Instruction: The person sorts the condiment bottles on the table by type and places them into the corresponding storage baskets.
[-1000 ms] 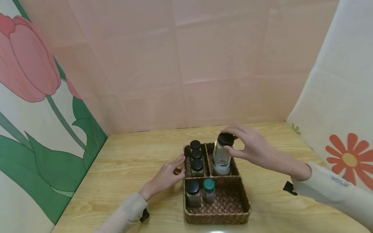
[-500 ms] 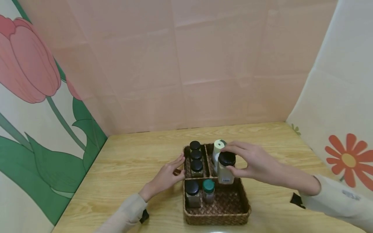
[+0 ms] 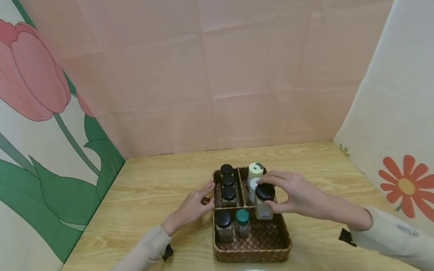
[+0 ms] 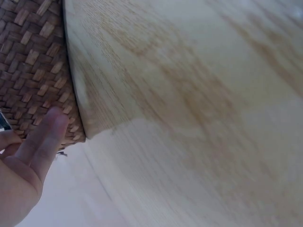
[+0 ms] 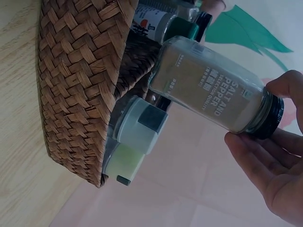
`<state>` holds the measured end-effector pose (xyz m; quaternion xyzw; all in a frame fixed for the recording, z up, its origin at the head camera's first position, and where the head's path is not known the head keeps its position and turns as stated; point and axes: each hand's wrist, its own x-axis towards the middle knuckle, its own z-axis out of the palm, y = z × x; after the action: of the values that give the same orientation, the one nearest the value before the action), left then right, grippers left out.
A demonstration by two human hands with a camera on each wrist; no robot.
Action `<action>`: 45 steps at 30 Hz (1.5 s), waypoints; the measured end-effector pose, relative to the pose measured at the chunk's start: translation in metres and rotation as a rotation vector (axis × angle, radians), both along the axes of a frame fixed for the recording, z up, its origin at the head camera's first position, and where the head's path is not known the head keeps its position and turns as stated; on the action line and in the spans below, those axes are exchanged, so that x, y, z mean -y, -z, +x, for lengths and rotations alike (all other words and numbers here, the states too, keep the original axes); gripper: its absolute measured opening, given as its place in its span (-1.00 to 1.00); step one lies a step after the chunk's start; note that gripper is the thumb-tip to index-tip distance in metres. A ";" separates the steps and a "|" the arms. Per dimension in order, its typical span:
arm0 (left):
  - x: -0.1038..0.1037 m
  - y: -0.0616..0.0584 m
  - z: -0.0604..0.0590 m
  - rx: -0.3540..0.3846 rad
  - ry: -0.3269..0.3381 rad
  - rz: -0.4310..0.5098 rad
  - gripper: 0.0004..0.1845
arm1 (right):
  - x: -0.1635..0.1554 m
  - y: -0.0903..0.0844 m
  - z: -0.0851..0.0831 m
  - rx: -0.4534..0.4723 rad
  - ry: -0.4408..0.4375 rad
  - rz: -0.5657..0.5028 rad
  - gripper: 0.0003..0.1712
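Observation:
A brown woven basket (image 3: 252,256) with three compartments sits on the wooden table. My right hand (image 3: 295,192) pinches a glass salt and pepper jar (image 5: 208,87) by its black lid. Its base hangs over the front compartment, close to the cross divider. My left hand (image 3: 191,205) touches the basket's left outer wall, its fingers (image 4: 45,137) extended on the weave. Several black-lidded jars (image 3: 228,194) stand in the back left compartment. A white-capped bottle (image 5: 139,125) and a pale green-capped one (image 3: 255,170) share the back right. Another black-lidded jar (image 3: 224,226) and a green-lidded jar (image 3: 242,223) occupy the front left.
The wooden table (image 3: 152,180) extends around the basket. A pink cloth (image 3: 210,75) hangs behind the table. Flower-printed cloths stand at the left (image 3: 44,150) and right (image 3: 403,150) sides.
My right hand has brought the salt and pepper jar from above the back right compartment toward me and lower, over the front compartment. My left hand has stayed at the basket's wall.

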<state>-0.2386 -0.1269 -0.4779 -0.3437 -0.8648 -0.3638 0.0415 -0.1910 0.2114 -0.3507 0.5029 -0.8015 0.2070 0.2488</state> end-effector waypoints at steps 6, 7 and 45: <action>0.000 0.000 0.000 0.005 0.001 0.006 -0.42 | 0.000 0.005 0.000 0.045 -0.032 0.001 -0.46; 0.000 0.000 -0.001 0.005 0.004 0.011 -0.42 | 0.000 0.006 0.001 0.055 -0.035 0.005 -0.46; 0.001 0.000 -0.002 -0.017 0.019 0.012 -0.42 | 0.006 0.059 -0.008 0.362 -0.112 0.197 -0.56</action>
<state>-0.2411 -0.1275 -0.4780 -0.3546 -0.8589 -0.3665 0.0475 -0.1991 0.2052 -0.4102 0.5233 -0.8202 0.2281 0.0382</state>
